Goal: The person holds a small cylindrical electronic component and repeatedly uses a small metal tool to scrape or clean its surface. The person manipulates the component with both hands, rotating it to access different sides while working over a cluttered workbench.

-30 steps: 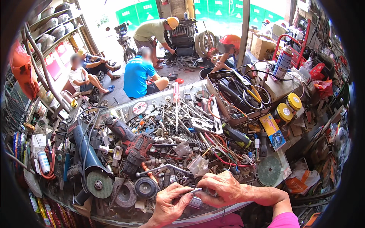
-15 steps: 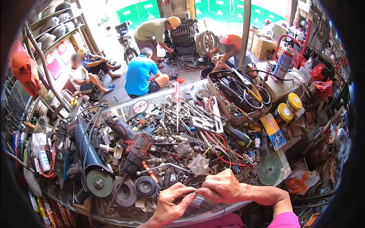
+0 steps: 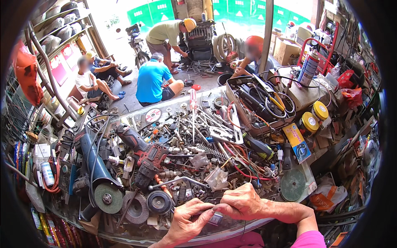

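At the lower middle, my left hand [image 3: 186, 223] and my right hand [image 3: 240, 204] meet, thumbs and fingers closed on a small grey part [image 3: 214, 220] that is mostly hidden by them. They are over the front edge of a glass-topped bench [image 3: 244, 227] heaped with metal parts. Just beyond lie a black wheel [image 3: 159, 201], a bent metal handle [image 3: 186, 182], a small plastic bag [image 3: 216, 178] and a red-and-black drill [image 3: 147, 163]. An angle grinder [image 3: 93, 165] with a green disc lies to the left.
Right: open tool case [image 3: 244, 107], spray can [image 3: 308, 68], yellow tins [image 3: 310, 122], green disc [image 3: 292, 186]. Behind the bench, co-workers in blue [image 3: 151, 82], yellow helmet [image 3: 165, 37] and red helmet [image 3: 254, 47] crouch or bend. Two people [image 3: 87, 82] sit left near a motorbike [image 3: 136, 47].
My fingers have closed further over the small part, which shows less than a second ago. Both hands stay in nearly the same place. The co-workers have shifted only slightly.
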Demonstrator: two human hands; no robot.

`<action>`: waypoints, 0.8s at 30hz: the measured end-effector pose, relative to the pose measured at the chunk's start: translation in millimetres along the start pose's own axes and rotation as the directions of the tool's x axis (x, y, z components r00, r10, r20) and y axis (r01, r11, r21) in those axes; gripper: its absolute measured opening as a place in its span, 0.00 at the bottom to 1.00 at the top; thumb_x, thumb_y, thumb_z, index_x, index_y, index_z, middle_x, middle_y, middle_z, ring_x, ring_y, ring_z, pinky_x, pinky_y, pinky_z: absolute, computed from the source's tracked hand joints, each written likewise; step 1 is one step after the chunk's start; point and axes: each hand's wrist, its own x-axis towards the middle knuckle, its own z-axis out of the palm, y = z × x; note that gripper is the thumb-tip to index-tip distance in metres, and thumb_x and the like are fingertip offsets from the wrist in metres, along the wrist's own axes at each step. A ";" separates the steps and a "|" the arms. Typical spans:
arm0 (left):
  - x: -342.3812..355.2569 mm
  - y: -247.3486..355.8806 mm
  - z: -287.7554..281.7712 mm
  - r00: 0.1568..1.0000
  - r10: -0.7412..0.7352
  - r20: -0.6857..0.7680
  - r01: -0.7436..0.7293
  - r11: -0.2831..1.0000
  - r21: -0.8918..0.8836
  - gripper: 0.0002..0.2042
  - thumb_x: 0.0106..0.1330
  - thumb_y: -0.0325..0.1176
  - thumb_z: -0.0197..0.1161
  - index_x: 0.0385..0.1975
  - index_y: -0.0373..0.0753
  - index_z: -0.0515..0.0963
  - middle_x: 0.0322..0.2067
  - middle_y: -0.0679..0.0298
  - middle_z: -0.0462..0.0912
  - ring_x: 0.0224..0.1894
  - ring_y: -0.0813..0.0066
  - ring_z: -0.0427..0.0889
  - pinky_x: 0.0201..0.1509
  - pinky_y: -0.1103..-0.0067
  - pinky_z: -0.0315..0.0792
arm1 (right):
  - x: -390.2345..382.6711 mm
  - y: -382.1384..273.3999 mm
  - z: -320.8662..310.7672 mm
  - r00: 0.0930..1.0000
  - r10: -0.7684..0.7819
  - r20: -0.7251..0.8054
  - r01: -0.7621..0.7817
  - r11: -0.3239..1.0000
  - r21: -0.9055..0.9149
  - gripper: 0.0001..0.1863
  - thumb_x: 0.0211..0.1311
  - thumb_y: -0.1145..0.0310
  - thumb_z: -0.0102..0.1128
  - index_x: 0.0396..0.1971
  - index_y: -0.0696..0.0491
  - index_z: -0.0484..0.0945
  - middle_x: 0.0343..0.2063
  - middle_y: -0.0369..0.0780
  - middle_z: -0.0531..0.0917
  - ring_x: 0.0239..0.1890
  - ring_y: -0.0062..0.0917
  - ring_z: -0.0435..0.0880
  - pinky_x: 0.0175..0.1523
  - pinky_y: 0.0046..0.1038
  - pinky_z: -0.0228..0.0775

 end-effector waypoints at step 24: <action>-7.0 1.7 2.1 0.982 -0.187 -0.021 0.183 0.975 -0.125 0.09 0.63 0.26 0.65 0.42 0.31 0.77 0.34 0.63 0.83 0.38 0.81 0.81 0.45 0.82 0.77 | -2.9 0.6 2.8 0.999 0.031 0.012 -0.031 0.999 -0.007 0.11 0.56 0.64 0.67 0.34 0.54 0.77 0.22 0.37 0.77 0.16 0.27 0.76 0.18 0.27 0.64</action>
